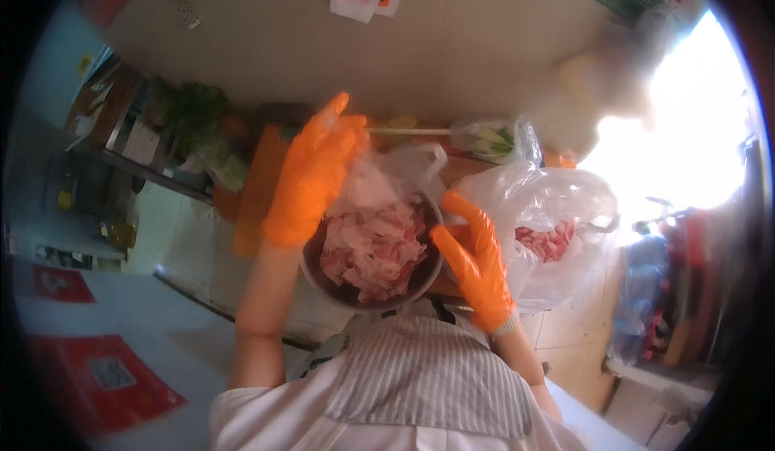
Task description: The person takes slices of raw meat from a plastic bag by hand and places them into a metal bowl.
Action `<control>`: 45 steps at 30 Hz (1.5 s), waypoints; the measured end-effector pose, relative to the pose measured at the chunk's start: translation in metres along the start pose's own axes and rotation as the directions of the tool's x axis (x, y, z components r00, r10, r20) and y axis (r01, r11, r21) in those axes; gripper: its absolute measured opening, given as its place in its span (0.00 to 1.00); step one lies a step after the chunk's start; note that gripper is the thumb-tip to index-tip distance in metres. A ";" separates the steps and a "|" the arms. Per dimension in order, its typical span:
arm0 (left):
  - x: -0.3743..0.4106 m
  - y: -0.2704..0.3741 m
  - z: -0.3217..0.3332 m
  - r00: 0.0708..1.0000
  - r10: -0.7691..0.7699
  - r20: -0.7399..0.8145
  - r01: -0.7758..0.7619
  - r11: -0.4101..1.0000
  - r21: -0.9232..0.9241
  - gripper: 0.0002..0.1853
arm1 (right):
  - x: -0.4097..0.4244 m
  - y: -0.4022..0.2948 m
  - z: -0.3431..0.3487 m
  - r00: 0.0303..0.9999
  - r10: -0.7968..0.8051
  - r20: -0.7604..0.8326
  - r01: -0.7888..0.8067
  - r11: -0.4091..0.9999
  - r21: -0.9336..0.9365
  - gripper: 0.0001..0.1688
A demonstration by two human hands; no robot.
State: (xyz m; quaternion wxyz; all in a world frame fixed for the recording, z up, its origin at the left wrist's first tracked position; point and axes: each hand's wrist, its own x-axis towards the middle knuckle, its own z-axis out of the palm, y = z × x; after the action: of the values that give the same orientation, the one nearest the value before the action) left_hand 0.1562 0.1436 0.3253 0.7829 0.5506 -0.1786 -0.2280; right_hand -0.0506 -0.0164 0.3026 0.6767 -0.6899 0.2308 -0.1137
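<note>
A round metal bowl [310, 267] in front of my body holds thin slices of raw pink meat [375, 251]. My left hand [321, 169], in an orange glove, is raised over the bowl's far left side. A translucent plastic bag [418, 163] lies against its fingers and over the bowl's far edge; blur hides whether the fingers grip it. Gloved in orange too, my right hand [478, 257] is at the bowl's right rim, thumb and fingers spread, with nothing seen between them. Right of it stands a large clear plastic bag [569, 191] with more sliced meat [548, 239] inside.
Beneath the bowl, a wooden board [251, 209] shows at the left. Behind are a pale stick [408, 131] and a small bag of green vegetables [493, 142]. Leafy greens [194, 112] lie by a shelf at left. Bright light floods the right side, above stacked goods [642, 287].
</note>
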 end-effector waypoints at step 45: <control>-0.037 -0.153 0.126 0.929 -0.278 0.245 0.179 0.916 0.358 0.22 | 0.021 0.197 -0.224 0.960 0.092 -0.265 -0.279 0.416 -0.865 0.20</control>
State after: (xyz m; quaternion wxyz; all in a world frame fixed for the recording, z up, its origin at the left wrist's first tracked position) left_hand 0.0345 0.0214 0.2211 0.6123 0.6513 -0.2611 -0.3643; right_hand -0.1700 -0.2194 0.1187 0.1935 -0.8995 0.3896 0.0410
